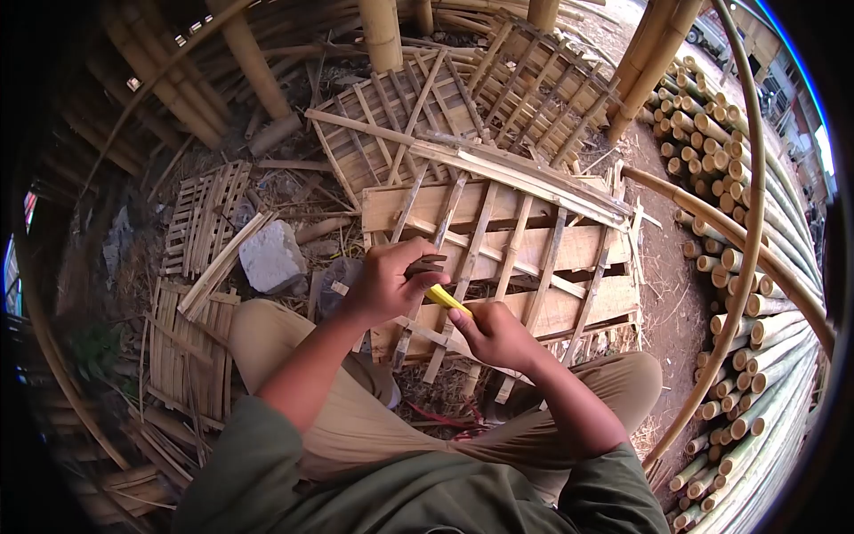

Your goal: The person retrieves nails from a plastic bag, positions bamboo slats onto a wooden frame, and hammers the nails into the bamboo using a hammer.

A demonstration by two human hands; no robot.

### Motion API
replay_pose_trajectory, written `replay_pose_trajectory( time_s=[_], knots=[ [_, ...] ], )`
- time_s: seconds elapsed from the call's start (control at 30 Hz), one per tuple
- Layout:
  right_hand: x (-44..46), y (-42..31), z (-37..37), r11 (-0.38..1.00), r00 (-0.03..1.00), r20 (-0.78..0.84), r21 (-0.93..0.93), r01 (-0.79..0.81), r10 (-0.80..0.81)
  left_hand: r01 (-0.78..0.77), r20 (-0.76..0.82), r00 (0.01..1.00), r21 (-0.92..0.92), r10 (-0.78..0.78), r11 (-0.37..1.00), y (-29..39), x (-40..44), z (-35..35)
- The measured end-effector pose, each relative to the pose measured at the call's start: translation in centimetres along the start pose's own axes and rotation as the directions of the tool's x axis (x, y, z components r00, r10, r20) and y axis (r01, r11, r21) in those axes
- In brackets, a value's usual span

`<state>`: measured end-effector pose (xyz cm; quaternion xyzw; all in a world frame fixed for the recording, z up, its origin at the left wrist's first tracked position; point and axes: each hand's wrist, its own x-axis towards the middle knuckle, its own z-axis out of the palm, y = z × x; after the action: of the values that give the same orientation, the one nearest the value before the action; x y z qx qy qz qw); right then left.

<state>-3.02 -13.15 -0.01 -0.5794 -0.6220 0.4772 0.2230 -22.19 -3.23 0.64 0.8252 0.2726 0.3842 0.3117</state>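
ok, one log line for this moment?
left hand: holding small dark piece | right hand: gripping yellow tool | in front: slatted wooden panel

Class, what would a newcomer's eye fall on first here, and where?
Probably the yellow object gripped in the right hand, beside the left hand, above a slatted wooden panel. Next, the stack of cut bamboo poles at far right, and the pale block beyond the left knee.

Brown earth ground (667,303), littered with wood scraps (302,187).
On it lie a large slatted wooden panel (512,245), smaller slatted panels (205,218) to the left, a pale block (271,258) between them, and, at right, a thick stack of cut bamboo poles (765,329).
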Motion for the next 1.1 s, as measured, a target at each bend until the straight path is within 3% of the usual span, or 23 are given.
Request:
replay_pose_trajectory(
  time_s=[0.03, 0.1, 0.17, 0.2, 0.23, 0.3, 0.43, 0.47, 0.5, 0.57, 0.63, 0.67, 0.77, 0.8, 0.83, 0.93, 1.0, 1.03, 1.1],
  knots=[
    [-0.2, -0.5, -0.8, 1.000, 1.000, 0.021, -0.016, 0.023, -0.023, -0.019, 0.033, 0.999, -0.219, 0.027, 0.976, -0.1, 0.4, -0.2],
    [-0.3, 0.2, -1.7, 1.000, 0.998, 0.063, -0.005, 0.011, -0.010, 0.015, 0.140, 0.990, -0.309, 0.030, 0.951, -0.2, 0.9, -0.5],
    [-0.4, 1.1, -2.0, 0.999, 0.986, 0.166, -0.045, -0.012, 0.019, 0.069, 0.194, 0.980, -0.571, 0.053, 0.818, -1.1, 1.4, -0.1],
    [-0.6, 0.6, -2.2, 0.998, 0.982, 0.187, -0.058, -0.019, 0.030, 0.148, 0.307, 0.952, -0.513, 0.019, 0.845, -1.1, 1.7, -0.4],
    [-0.6, 0.7, -2.0, 0.999, 0.982, 0.188, -0.050, -0.021, 0.030, 0.156, 0.313, 0.950, -0.511, 0.014, 0.846, -1.1, 1.5, 0.0],
    [-0.7, 1.0, -1.6, 0.996, 0.977, 0.207, -0.080, -0.024, 0.040, 0.305, 0.346, 0.935, -0.657, -0.084, 0.689, -1.1, 1.2, 1.4],
    [-1.4, 1.0, -1.2, 0.995, 0.970, 0.238, -0.091, -0.031, 0.052, 0.495, 0.529, 0.842, -0.674, -0.109, 0.548, -0.8, 1.0, 2.0],
    [-1.7, 1.1, -1.0, 0.994, 0.967, 0.253, -0.105, -0.005, 0.031, 0.535, 0.577, 0.807, -0.623, -0.125, 0.571, -0.5, 0.5, 2.4],
    [-1.8, 1.2, -0.9, 0.993, 0.964, 0.268, -0.120, 0.024, 0.009, 0.551, 0.635, 0.771, -0.626, -0.050, 0.552, -0.5, 0.4, 2.6],
    [-1.9, 0.9, -1.4, 0.984, 0.940, 0.336, -0.179, 0.003, 0.059, 0.592, 0.664, 0.747, -0.647, -0.025, 0.480, -0.5, -0.3, 3.3],
    [-2.2, 1.0, -1.4, 0.967, 0.952, 0.305, -0.237, 0.093, -0.017, 0.628, 0.689, 0.725, -0.645, -0.024, 0.435, 0.5, 0.0, 3.4],
    [-2.3, 0.6, -1.6, 0.965, 0.944, 0.327, -0.258, 0.043, 0.046, 0.656, 0.708, 0.706, -0.644, -0.018, 0.393, 0.8, 0.0, 3.3],
    [-2.9, 0.6, -1.9, 0.954, 0.945, 0.327, -0.280, 0.107, -0.010, 0.676, 0.770, 0.636, -0.586, 0.047, 0.447, 0.8, -0.3, 3.3],
    [-3.1, 1.0, -1.6, 0.951, 0.942, 0.333, -0.275, 0.145, -0.047, 0.709, 0.833, 0.553, -0.480, 0.016, 0.517, 1.2, -0.4, 3.1],
    [-3.3, 1.1, -1.5, 0.951, 0.942, 0.333, -0.274, 0.143, -0.046, 0.738, 0.859, 0.511, -0.448, 0.015, 0.504, 0.4, -0.9, 3.5],
    [-3.1, 1.1, -1.0, 0.962, 0.951, 0.309, -0.257, 0.090, -0.006, 0.703, 0.832, 0.552, -0.429, -0.053, 0.567, -0.1, -0.7, 3.5],
    [-2.7, 1.0, -0.6, 0.973, 0.961, 0.272, -0.228, 0.019, 0.045, 0.615, 0.620, 0.759, -0.585, -0.198, 0.529, -0.7, -0.5, 3.8],
    [-2.7, 1.0, -0.5, 0.974, 0.961, 0.272, -0.226, 0.020, 0.044, 0.617, 0.621, 0.758, -0.583, -0.200, 0.529, -0.6, -0.4, 4.0],
    [-2.8, 0.8, -0.2, 0.991, 0.955, 0.284, -0.119, -0.053, 0.085, 0.620, 0.580, 0.784, -0.717, -0.219, 0.319, 0.0, -0.3, 4.4]
  ],
)
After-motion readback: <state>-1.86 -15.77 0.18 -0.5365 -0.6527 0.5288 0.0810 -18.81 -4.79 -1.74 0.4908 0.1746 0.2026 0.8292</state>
